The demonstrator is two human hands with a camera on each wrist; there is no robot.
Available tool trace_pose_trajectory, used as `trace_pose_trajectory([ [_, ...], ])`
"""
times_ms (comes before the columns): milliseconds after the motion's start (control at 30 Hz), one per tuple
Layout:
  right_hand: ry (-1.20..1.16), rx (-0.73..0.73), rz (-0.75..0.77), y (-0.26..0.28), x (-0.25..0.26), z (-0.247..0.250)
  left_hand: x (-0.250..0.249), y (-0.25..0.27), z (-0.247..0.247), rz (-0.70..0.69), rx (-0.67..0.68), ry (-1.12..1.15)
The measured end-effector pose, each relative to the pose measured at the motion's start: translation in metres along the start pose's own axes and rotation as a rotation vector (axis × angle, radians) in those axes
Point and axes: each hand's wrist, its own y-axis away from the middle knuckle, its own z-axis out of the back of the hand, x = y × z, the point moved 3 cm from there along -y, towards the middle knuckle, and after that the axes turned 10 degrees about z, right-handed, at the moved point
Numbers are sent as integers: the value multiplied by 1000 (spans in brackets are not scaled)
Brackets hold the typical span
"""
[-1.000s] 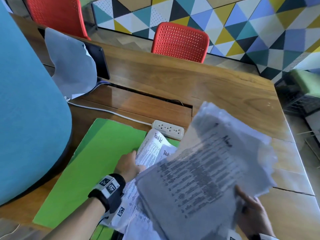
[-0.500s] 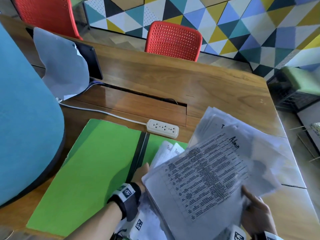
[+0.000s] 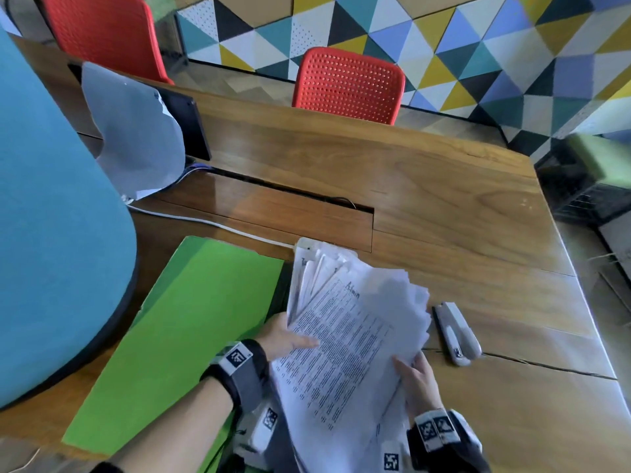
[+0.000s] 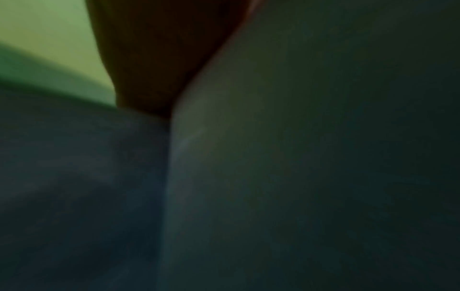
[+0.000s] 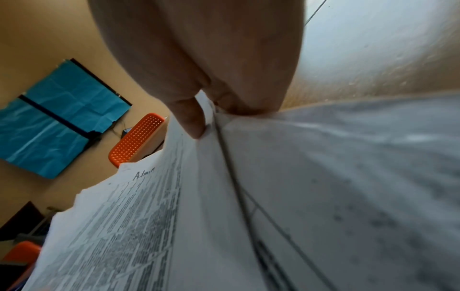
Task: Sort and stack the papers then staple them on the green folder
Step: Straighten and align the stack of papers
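Note:
Both my hands hold a fanned stack of printed papers (image 3: pixel 355 332) just above the right half of the open green folder (image 3: pixel 184 336). The top sheet is headed "Admin". My left hand (image 3: pixel 293 337) pinches the stack's left edge, thumb on top and fingers hidden beneath. At the lower right edge my right hand (image 3: pixel 413 373) grips it; the right wrist view shows the thumb (image 5: pixel 191 120) pressed on the papers (image 5: pixel 139 226). A grey stapler (image 3: pixel 456 332) lies on the table right of the stack. The left wrist view is dark, with a corner of the green folder (image 4: pixel 44 39).
A white power strip (image 3: pixel 303 243) peeks out behind the papers, its cable running left. A blue rounded panel (image 3: pixel 51 233) bounds the left side. A dark screen draped with a sheet (image 3: pixel 136 138) stands at the back left. Red chairs (image 3: pixel 345 83) line the wooden table's (image 3: pixel 426 186) far edge.
The stack has come down and swung left towards the folder, uncovering the stapler. My left hand has left the sheets on the folder and taken the stack's left edge.

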Motion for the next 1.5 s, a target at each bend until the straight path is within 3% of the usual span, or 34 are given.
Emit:
trace_pose_trajectory([
  [100,-151,63,11,11,16,-2,-4,9,-2,-103,-54,5],
  [233,-338,117,137,25,46,6,-10,37,16,-379,93,127],
  [333,-381,219,126,31,68,1,-25,64,27,-487,95,166],
  [400,-308,227,202,33,86,-5,-40,85,31,-612,-22,94],
  [500,-172,168,436,49,129,-13,-61,113,32,-795,-268,-50],
  [633,-85,59,681,62,177,-7,-81,143,38,-810,-366,169],
  [767,-34,-52,783,65,182,4,-94,156,38,-883,-391,349],
  [933,11,49,723,61,154,-1,-88,146,36,-893,-363,624],
  [1100,7,65,665,58,136,-16,-99,135,32,-824,-382,495],
  [1167,-1,33,685,57,144,-16,-105,135,34,-812,-407,591],
  [1300,-24,-14,771,63,159,-7,-109,162,40,-1003,-383,822],
  [1400,-32,-4,745,63,152,0,-99,165,39,-1065,-383,709],
  [1500,34,99,641,53,132,-4,-94,144,30,-950,-310,521],
])
